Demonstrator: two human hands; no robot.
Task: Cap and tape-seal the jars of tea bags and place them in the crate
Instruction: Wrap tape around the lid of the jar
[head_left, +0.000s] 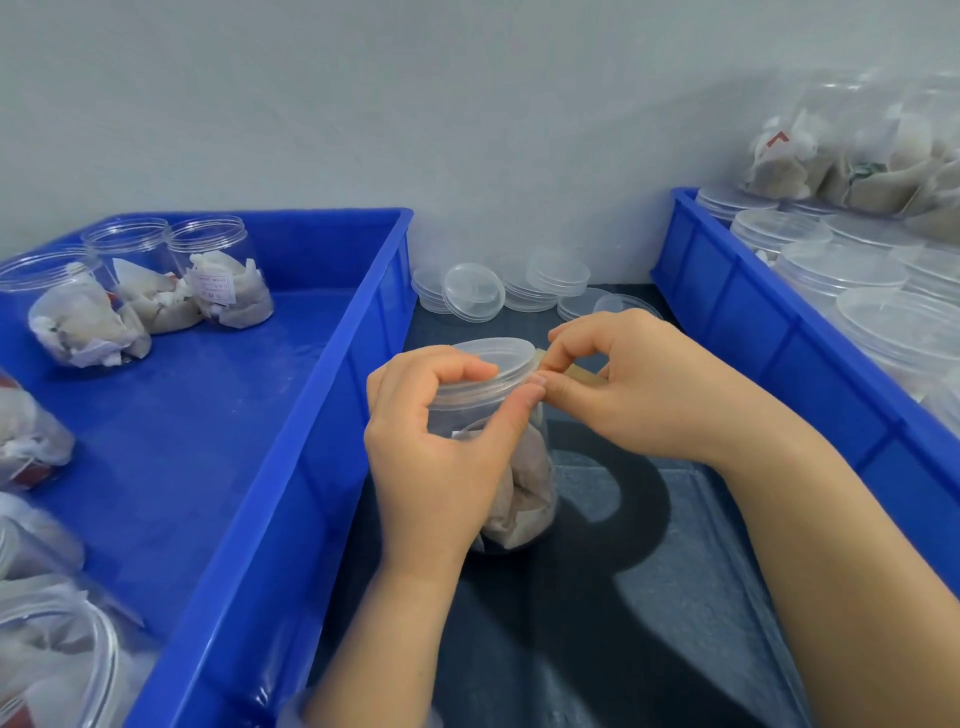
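The jar (524, 467) of tea bags stands on the dark table between the two blue crates, its lid (493, 358) already on, so the taping step is in hand. The left hand (441, 441) curls round the jar's shoulder, thumb at the lid's rim. The right hand (639, 384) pinches what looks like a tan strip of tape (579, 371) against the lid's edge. Next, probably, the jar is turned so the tape wraps the seam, then goes to the right crate (753, 312) among the capped ones

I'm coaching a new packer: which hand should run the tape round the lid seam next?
Right, probably. The right hand pinches the tape at the rim of the lid, while the left hand holds the jar steady.
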